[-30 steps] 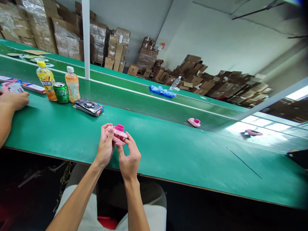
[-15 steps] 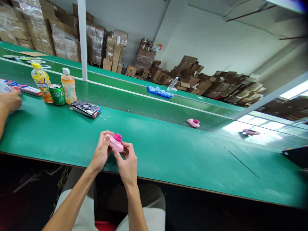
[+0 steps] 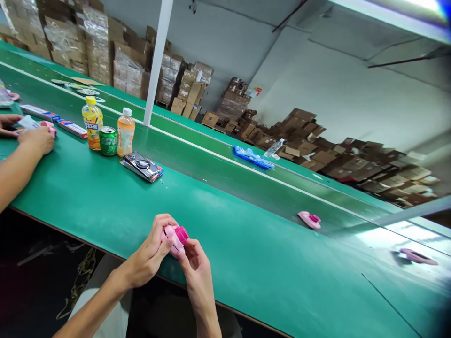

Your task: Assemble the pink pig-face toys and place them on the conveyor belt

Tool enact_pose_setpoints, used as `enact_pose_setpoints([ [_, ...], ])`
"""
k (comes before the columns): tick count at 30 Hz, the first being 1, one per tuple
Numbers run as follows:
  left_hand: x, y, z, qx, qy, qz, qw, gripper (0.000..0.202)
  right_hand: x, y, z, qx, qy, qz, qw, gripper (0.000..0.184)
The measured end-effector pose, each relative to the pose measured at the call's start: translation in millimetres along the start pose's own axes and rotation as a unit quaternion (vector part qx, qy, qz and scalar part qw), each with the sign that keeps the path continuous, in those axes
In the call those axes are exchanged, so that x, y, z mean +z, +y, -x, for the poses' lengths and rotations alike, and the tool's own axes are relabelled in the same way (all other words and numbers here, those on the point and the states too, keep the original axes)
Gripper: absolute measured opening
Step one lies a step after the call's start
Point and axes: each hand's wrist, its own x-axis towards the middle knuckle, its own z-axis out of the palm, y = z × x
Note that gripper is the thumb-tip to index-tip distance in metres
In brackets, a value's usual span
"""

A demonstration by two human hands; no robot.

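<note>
Both my hands hold a pink plastic piece [image 3: 172, 238] with a round magenta cap, low in the view above the green bench's front edge. My left hand [image 3: 148, 251] wraps its left side, and my right hand [image 3: 196, 276] pinches it from below. Fingers hide part of the piece, and I cannot tell what it is. A similar pink piece [image 3: 309, 219] lies on the conveyor belt [image 3: 211, 165] to the right.
A co-worker's hands [image 3: 33, 140] work at the far left near flat boxes. Bottles, a green can [image 3: 107, 141] and a dark phone-like device [image 3: 142, 166] stand on the green bench [image 3: 88, 197]. A blue plastic item [image 3: 253, 157] lies on the belt.
The view has swung, shifting the bench and belt rightward and down. My hands have turned the pink piece, its cap now facing right. The co-worker's hand has moved into fuller view.
</note>
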Motion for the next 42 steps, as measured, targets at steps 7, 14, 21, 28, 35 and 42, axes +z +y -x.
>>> enact_pose_setpoints([
  [7,18.4,-9.1,10.9,-0.022,0.074,0.066,0.995,0.041,-1.3,6.7,6.8,-0.004,0.003,-0.040,0.999,0.024],
  [14,49.7,-12.8,8.9,-0.035,0.208,0.100,0.972,0.048,-2.3,8.3,11.5,-0.040,0.050,0.002,0.998,0.027],
  [21,76.2,-13.0,15.3,-0.065,0.237,0.251,0.936,0.047,-3.5,7.4,15.5,-0.048,0.055,0.034,0.997,0.026],
  [28,75.0,-15.9,8.8,-0.015,0.251,0.227,0.941,0.040,-8.3,14.7,13.2,-0.076,0.051,0.072,0.993,0.025],
  [35,72.9,-21.5,8.7,0.009,0.218,0.202,0.955,0.042,-16.2,17.4,12.6,0.024,0.025,0.064,0.997,0.057],
  [42,70.5,-18.7,11.8,-0.050,0.171,0.265,0.948,0.044,-18.7,13.4,10.0,0.050,-0.066,0.098,0.992,0.047],
])
